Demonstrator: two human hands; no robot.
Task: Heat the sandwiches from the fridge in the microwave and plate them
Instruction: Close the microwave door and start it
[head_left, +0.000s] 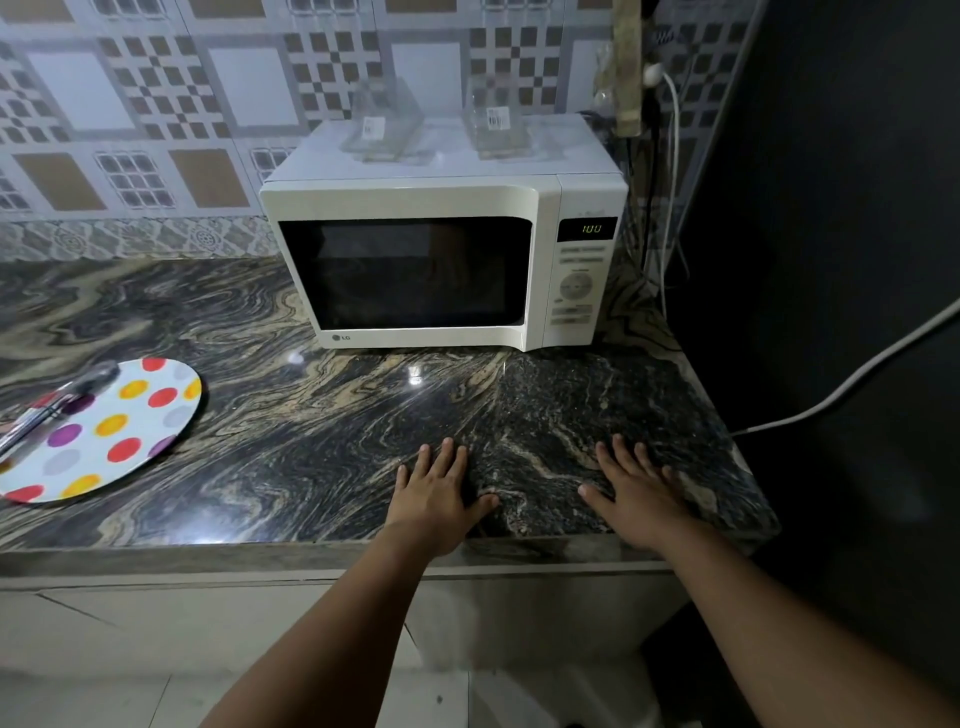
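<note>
Dark swirly stone counter (291, 441), white microwave (441, 260) at the back with its door shut, display reading 100. Two clear, seemingly empty sandwich boxes (387, 127) sit on top of it. Left of it, a polka-dot plate (130, 415) carries tongs (52, 405). In front, left hand (436, 493) and right hand (641, 493) lie flat, fingers spread, holding nothing.

Patterned tile wall (156, 104), swirled dark stone counter (311, 441), dark panel (831, 208) at right, pale floor tiles (104, 686)

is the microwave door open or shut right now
Shut. The microwave door sits flush with the white front, its dark window facing out, and the display is lit. Both hands lie flat on the counter.
</note>
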